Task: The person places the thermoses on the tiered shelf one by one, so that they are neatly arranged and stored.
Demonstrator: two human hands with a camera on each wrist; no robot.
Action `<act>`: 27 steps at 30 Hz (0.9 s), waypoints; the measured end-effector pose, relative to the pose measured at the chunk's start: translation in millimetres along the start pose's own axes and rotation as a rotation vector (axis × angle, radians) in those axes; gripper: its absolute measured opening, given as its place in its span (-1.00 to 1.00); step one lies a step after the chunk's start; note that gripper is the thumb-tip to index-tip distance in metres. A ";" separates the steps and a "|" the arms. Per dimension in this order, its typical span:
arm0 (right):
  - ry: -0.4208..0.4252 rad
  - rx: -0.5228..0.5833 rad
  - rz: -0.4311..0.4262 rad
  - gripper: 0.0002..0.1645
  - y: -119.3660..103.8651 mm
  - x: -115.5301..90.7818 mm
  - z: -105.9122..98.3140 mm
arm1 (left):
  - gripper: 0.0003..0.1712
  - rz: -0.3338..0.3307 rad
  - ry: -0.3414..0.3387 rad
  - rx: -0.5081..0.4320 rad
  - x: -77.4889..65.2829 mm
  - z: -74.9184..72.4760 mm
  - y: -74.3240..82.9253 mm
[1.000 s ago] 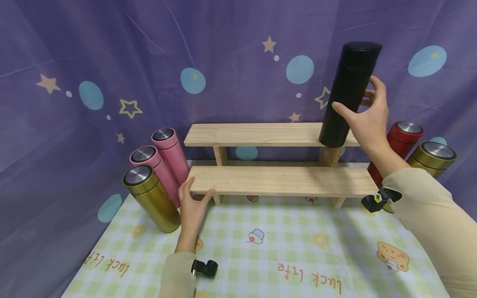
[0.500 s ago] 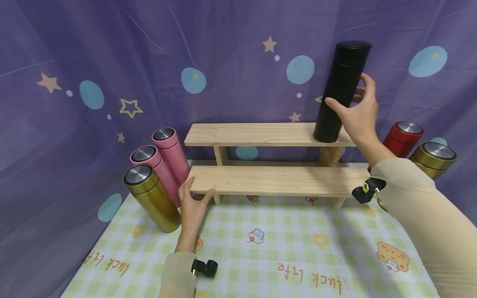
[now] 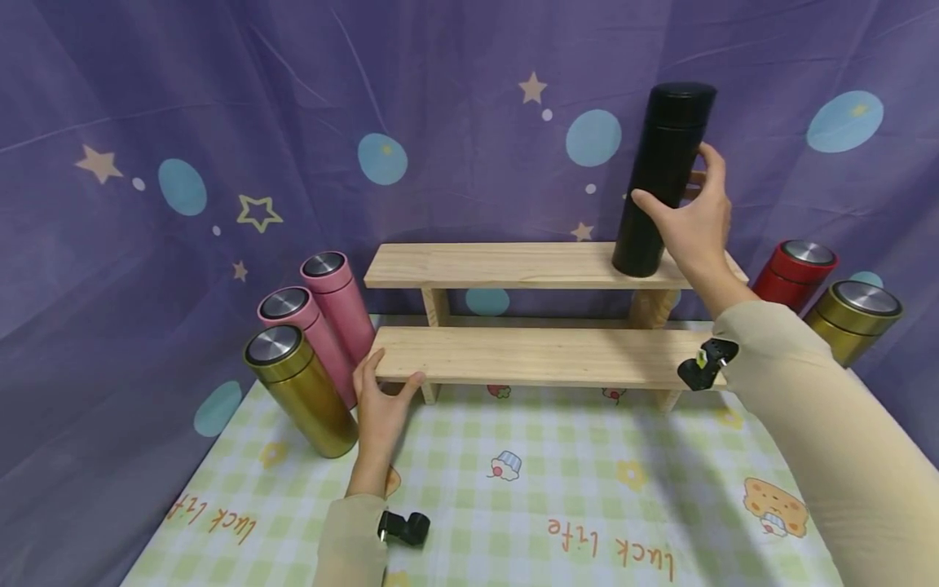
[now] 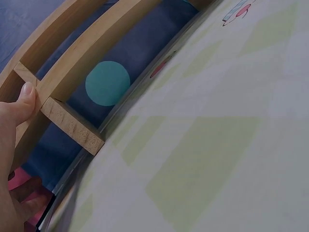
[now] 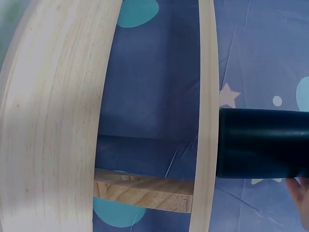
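Observation:
My right hand (image 3: 702, 216) grips a tall black thermos bottle (image 3: 663, 163) round its middle, thumb on the near side. The bottle leans slightly to the right, its base at the right part of the top board (image 3: 499, 262) of a two-tier wooden shelf (image 3: 528, 356). In the right wrist view the bottle's base (image 5: 251, 144) lines up with that board's edge (image 5: 208, 106). Down at the lower tier's left end, my left hand (image 3: 380, 420) holds the corner. Its thumb (image 4: 27, 99) lies against the board's front edge in the left wrist view; the other fingers are at the end.
Left of the shelf stand two pink thermoses (image 3: 339, 302) and a gold thermos (image 3: 302, 391), close to my left hand. A red thermos (image 3: 795, 273) and another gold thermos (image 3: 851, 319) are at the right, partly behind my right sleeve. A purple curtain (image 3: 455, 106) hangs behind; a checked cloth (image 3: 572, 489) covers the table.
My right hand has moved left with the black thermos, which is now more upright, its base farther back over the top board. The left hand has stayed at the shelf's corner.

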State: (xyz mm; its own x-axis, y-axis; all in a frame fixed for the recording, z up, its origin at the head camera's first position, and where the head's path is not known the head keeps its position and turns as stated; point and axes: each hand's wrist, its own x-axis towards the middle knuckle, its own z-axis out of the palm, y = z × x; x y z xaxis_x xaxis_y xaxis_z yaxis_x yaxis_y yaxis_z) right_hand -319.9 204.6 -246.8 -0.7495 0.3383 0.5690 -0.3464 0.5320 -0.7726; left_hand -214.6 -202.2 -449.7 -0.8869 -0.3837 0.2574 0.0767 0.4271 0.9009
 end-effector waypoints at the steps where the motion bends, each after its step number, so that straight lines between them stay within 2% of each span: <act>1: 0.000 0.002 -0.003 0.03 0.3 0.3 0.5 | 0.00 0.000 0.000 -0.001 -0.2 0.1 -0.1; 13: -0.034 0.010 -0.015 0.04 3.7 -0.9 1.2 | -0.01 0.002 -0.002 -0.007 0.2 -0.1 0.0; 18: -0.076 0.019 -0.008 0.06 1.5 -1.6 -0.1 | -0.01 -0.001 0.002 -0.016 0.2 -0.2 0.2; 27: -0.134 0.107 0.022 0.01 10.3 -16.1 -10.3 | -0.01 0.003 0.003 0.016 -0.1 0.0 0.6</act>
State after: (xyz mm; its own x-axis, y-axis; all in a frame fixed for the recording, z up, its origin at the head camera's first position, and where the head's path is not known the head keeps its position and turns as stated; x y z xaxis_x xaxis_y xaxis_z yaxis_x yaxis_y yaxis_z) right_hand -305.6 212.6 -261.0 -0.8235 0.2387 0.5147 -0.3818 0.4378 -0.8139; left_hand -214.5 -201.8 -449.2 -0.8853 -0.3850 0.2609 0.0716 0.4414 0.8945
